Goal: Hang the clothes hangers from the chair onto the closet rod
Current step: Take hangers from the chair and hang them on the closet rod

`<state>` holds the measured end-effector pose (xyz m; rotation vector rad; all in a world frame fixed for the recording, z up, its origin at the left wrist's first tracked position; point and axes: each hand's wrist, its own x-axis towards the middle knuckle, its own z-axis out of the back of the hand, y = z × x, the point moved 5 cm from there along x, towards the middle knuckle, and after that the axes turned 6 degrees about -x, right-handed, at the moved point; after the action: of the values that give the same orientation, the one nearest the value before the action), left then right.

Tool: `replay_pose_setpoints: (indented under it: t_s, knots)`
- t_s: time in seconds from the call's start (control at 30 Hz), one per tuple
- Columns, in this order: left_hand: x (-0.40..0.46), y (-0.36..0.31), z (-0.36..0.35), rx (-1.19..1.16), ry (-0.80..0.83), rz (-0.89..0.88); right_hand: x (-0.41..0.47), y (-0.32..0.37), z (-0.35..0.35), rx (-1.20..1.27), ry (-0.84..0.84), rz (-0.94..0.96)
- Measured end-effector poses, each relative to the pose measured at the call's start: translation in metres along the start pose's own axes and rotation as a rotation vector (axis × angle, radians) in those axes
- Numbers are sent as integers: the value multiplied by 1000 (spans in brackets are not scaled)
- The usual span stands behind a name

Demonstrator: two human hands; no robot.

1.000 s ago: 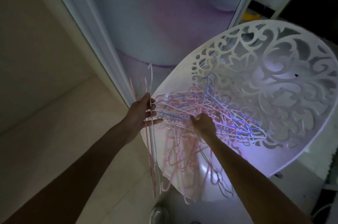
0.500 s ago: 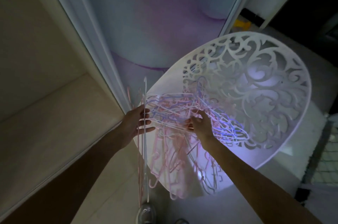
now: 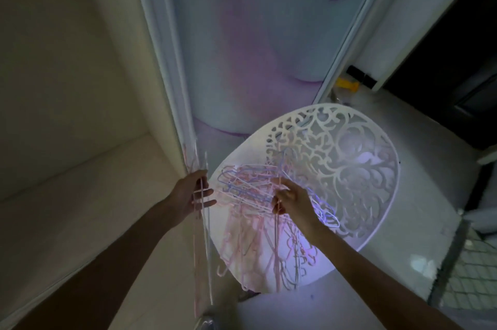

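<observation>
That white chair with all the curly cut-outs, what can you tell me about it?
The chair is white and looks like moulded plastic, a rounded shell with a back pierced by swirling leaf-like cut-outs. It stands on a pale floor beside a closet door frame. A tangled pile of hangers, pink, blue and white, lies on its seat and spills over the front edge. The right hand reaches into that pile.

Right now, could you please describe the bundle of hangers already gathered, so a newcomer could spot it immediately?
Start at the round white plastic chair with the cut-out scroll pattern, which carries a tangled heap of pink and blue hangers. Look past its left edge to the left hand. It grips the bundle of thin pink and white hangers, which alone hangs edge-on, clear of the seat.
</observation>
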<state>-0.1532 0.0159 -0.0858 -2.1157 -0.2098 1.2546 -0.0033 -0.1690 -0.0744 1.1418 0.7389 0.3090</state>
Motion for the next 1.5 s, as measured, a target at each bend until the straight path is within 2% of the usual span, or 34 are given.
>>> replay_pose_setpoints:
  t_s: [0.13,0.23,0.43,0.6,0.77,0.97,1.23,1.5]
  knots:
    - [-69,-38,33,-28,-30,-40,-46,46,-53,-128,325,-22]
    - [-125,-71,70,-47,-50,-92,-76,96,-98,-245,503,21]
    - [-237,-132,148,-158,-134,-270,-121,200,-196,-375,685,135]
    - [-321,-180,223,-323,-208,-418,-178,287,-288,-415,768,311]
    - [-381,-227,291,-298,-272,-511,-222,365,-373,-418,740,456]
    - [-403,-284,369,-383,-260,-593,-242,438,-462,-440,626,609]
    - [-385,-319,424,-380,-210,-520,-234,496,-556,-504,422,755]
    - [-359,-356,447,-173,-194,-382,-205,542,-620,-553,329,864]
